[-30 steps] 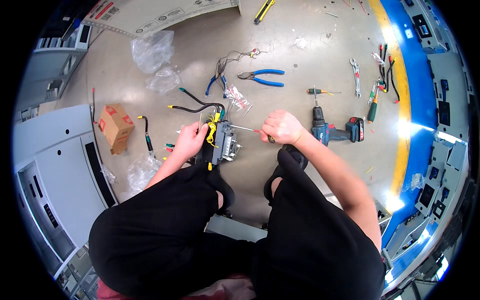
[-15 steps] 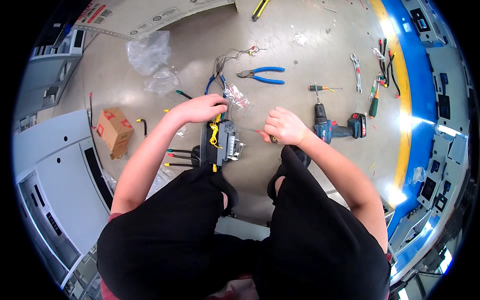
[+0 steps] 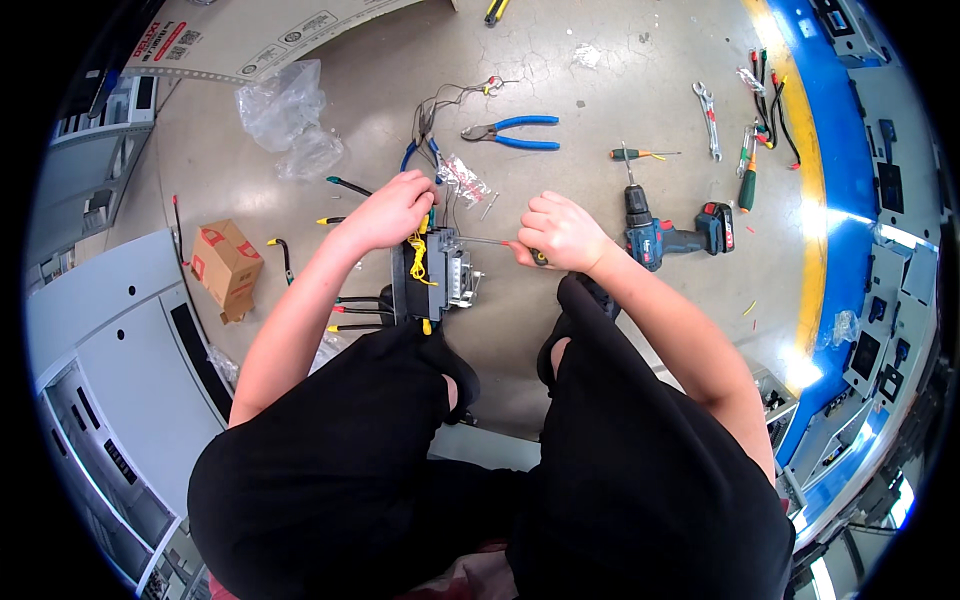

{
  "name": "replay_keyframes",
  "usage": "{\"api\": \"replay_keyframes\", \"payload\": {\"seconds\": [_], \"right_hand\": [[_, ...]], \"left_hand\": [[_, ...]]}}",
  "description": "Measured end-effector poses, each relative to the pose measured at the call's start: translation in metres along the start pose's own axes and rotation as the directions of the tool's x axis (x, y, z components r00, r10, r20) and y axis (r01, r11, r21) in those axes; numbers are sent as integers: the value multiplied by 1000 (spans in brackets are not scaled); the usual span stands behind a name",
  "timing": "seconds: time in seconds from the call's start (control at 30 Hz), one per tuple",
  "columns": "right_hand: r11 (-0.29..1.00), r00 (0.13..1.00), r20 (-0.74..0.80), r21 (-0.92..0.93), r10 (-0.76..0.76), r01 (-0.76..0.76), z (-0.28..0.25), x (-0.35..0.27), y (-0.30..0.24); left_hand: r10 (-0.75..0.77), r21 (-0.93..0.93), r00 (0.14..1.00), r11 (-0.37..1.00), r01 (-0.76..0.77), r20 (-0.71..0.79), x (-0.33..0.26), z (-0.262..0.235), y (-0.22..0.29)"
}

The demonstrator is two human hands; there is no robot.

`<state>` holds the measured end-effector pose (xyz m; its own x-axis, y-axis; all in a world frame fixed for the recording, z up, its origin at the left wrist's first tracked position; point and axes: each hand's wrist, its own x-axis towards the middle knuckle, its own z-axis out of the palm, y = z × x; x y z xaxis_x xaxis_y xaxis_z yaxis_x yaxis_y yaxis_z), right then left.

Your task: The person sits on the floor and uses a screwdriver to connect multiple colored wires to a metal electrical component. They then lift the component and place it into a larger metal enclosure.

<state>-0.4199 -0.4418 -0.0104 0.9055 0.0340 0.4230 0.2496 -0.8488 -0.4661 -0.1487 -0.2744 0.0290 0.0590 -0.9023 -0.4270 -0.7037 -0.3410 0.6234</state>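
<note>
In front of me on the floor stands a grey electrical device (image 3: 433,262) with a coil of thin yellow cord (image 3: 418,262) on top and metal terminals along its right side. At its far end, my left hand (image 3: 392,212) has its fingers curled together by the wires. What they pinch is hidden. My right hand (image 3: 562,232) is wrapped round the handle of a screwdriver (image 3: 488,240). Its shaft points left, with the tip at the device's far right corner. Thick black cables with coloured ends (image 3: 358,310) lie to the device's left.
Blue-handled cutters (image 3: 525,132), a second pair of blue-handled pliers (image 3: 422,150) and a small plastic bag (image 3: 463,180) lie beyond the device. To the right are a cordless drill (image 3: 665,238), wrenches (image 3: 708,120) and screwdrivers. A cardboard box (image 3: 228,265) stands left, near clear plastic wrap (image 3: 285,115).
The whole view has shifted slightly. My left hand's fingers have drawn closer together at the device's far end. The screwdriver in my right hand keeps about the same place against the device.
</note>
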Motion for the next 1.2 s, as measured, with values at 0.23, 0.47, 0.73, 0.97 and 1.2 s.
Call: {"api": "replay_keyframes", "payload": {"seconds": [0.23, 0.47, 0.73, 0.97, 1.2], "right_hand": [[995, 995, -16, 20, 96, -96, 4, -4, -5], [986, 988, -13, 61, 155, -154, 8, -7, -7], [981, 984, -12, 78, 178, -176, 9, -6, -10], [961, 969, -29, 140, 246, -239, 11, -8, -15], [954, 964, -21, 149, 266, -260, 15, -11, -14]], "left_hand": [[-27, -12, 1000, 1000, 27, -11, 1, 1, 4], [-168, -493, 968, 836, 241, 189, 12, -16, -26], [-314, -404, 832, 760, 509, 458, 39, -14, -49], [-363, -388, 797, 727, 566, 483, 51, -12, -43], [-384, -403, 812, 723, 561, 440, 50, -4, -43]]}}
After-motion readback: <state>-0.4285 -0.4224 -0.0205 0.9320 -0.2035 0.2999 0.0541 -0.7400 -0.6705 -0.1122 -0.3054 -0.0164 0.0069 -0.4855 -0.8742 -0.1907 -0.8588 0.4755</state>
